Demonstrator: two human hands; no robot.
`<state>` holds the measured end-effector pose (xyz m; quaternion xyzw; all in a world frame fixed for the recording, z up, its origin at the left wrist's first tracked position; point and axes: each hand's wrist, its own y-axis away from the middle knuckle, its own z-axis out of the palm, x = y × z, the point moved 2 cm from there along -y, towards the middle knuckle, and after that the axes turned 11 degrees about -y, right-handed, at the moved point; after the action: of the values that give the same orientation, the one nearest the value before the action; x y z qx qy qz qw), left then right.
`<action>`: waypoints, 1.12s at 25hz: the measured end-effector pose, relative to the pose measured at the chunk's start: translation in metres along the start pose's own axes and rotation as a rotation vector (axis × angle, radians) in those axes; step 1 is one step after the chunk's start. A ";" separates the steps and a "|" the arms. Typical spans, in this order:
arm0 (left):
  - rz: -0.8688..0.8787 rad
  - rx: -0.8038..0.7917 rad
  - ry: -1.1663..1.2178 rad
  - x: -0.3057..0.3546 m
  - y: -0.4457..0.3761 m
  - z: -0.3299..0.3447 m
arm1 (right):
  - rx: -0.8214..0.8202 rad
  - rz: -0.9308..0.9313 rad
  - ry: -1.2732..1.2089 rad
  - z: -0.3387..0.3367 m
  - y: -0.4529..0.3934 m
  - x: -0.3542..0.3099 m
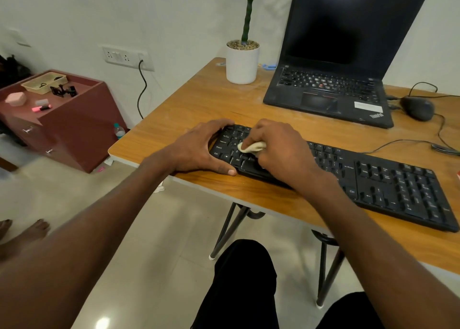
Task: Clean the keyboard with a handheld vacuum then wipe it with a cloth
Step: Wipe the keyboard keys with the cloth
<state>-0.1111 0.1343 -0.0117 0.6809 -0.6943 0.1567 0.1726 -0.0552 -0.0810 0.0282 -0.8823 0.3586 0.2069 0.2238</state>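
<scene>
Here right grip pinches cream cloth onto keyboard left keys; left grip clasps its left end, near table edge.

Plenty of bare surface left of the laptop and behind the keyboard, so that's open room. The plant pot blocks the back edge; the mouse and its cable clutter the right.
</scene>
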 end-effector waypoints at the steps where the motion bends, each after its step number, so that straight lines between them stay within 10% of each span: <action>1: 0.000 -0.005 0.004 0.000 0.000 0.000 | -0.019 0.029 0.043 -0.008 -0.002 0.003; 28: -0.032 -0.037 0.086 -0.002 0.000 -0.001 | 0.264 0.321 0.104 -0.037 0.036 0.029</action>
<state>-0.1107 0.1370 -0.0120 0.6812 -0.6782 0.1701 0.2170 -0.0546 -0.1400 0.0337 -0.7865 0.5295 0.1454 0.2828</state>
